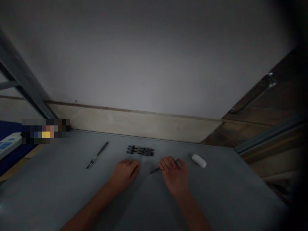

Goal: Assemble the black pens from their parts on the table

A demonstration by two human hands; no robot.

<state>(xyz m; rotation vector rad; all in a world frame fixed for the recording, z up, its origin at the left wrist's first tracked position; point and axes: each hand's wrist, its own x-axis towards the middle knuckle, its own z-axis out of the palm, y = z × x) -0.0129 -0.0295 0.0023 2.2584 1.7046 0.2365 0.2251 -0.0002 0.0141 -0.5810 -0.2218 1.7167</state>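
Note:
My right hand [175, 175] is closed around a dark pen [156, 170], its fingers wrapped over the barrel and one end pointing out to the left. My left hand [125, 172] rests on the grey table with its fingers curled in, and nothing shows in it. Just beyond the left hand lies a row of several black pens [141, 150], side by side. Another black pen [97, 155] lies slanted by itself, farther left.
A white rounded case [199, 160] lies right of my right hand. The grey table [211, 199] meets a wall [144, 80] with a tiled base strip at the back. A metal frame post [29, 80] stands at the left, near a white power strip [9, 144].

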